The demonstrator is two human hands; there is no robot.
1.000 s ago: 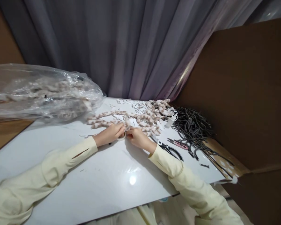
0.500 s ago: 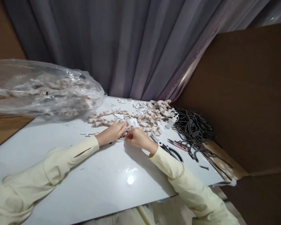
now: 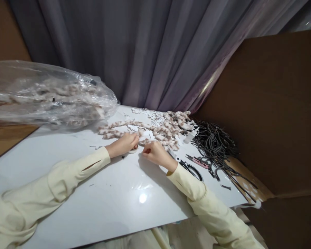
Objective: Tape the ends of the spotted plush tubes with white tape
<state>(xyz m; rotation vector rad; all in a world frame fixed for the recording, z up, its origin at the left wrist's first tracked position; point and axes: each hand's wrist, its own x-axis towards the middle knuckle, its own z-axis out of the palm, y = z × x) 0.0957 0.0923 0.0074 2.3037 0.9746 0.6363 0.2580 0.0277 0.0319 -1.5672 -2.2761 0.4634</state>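
My left hand [image 3: 125, 143] is closed in a pinch in front of the spotted, white-and-brown furry strips [image 3: 111, 134]. A fluffy end shows just above its fingertips, but I cannot see what is between them. Below those fingers, a small white ring like a tape roll [image 3: 133, 150] lies on the table, partly covered. My right hand [image 3: 155, 153] is a short gap to the right, its fingers curled together; whatever they hold is hidden. Black-handled scissors [image 3: 190, 168] lie beside the right wrist.
Pink-handled snips [image 3: 199, 162], a small white bottle [image 3: 190, 135] and a heap of black cords [image 3: 215, 140] are on the right. Small cut-outs [image 3: 155, 118] litter the back of the white table [image 3: 106, 204]. A clear plastic bag [image 3: 54, 100] of furry pieces fills the left.
My hands have drawn slightly apart, the right shifting a little to the right. The view has turned slightly. A small dark bit by the left wrist now shows more clearly.
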